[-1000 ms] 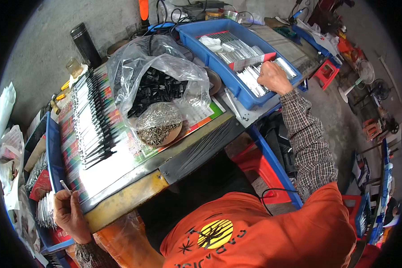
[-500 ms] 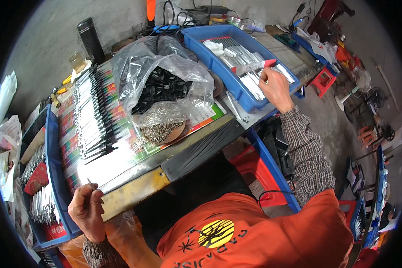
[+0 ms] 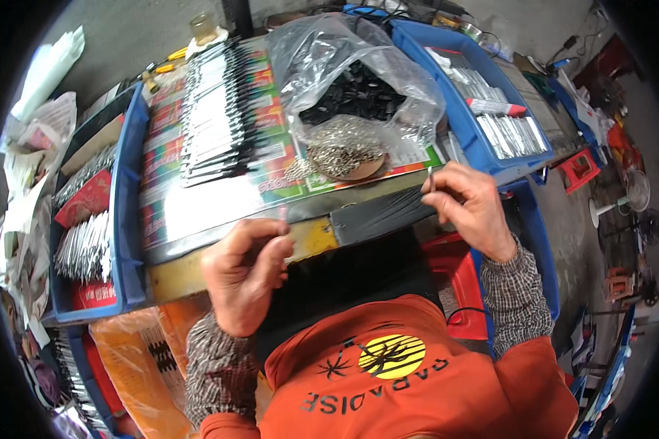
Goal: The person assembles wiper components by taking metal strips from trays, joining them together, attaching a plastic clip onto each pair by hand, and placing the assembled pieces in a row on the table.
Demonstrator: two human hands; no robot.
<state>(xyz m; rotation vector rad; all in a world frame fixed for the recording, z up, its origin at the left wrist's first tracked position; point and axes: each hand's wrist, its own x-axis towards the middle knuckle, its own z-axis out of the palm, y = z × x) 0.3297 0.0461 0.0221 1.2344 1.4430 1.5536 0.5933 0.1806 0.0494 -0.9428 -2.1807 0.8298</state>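
Metal strip (image 3: 431, 179) upright (long axis vertical) in right hand (image 3: 470, 208) grip.

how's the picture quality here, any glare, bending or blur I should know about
Head view: glare whitens the glossy sheet on the worktable and the clear plastic bag; fisheye bends the blue bin edges near the rim; corners go black; both hands, left hand and right hand, look fairly sharp.

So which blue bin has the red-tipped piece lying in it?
The blue bin on the right, beyond the right hand; the red-tipped piece lies across its silver strips.
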